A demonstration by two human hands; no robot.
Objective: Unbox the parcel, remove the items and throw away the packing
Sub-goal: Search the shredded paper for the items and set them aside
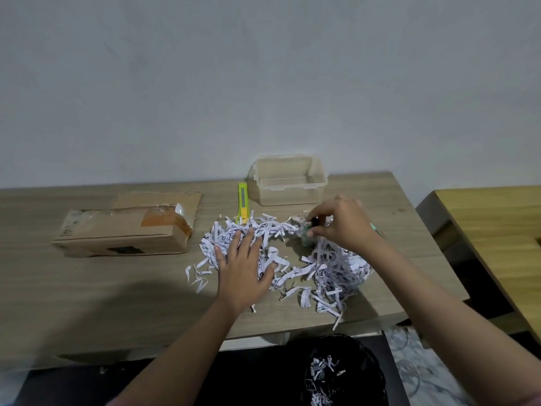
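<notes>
Head view: the cardboard box (123, 230) is seen lying on its side at the table's (87, 288) left, well apart from the pile of shredded paper (292, 253) spread over the middle. The left hand (243, 268) is laid flat on the shreds, fingers straight & spread, nothing gripped. The right hand (342, 221) is curled round a small greenish bottle (307, 232) w/ a dark cap, pinched at the top, its base in the far right edge of the pile; it looks upright, but blur hides detail. A yellow-green cutter (242, 203) lies just beyond the paper, beside a clear plastic tub (289, 183). A black bin (345, 373) below the table edge already holds some shreds.

Risks, as judged: bottle could be tipped or dropped if lifted while strips are snagged on it; shreds near the front edge could be swept onto the floor, missing the bin; the cutter could be dragged along w/ the paper if a handful is gathered blindly.
</notes>
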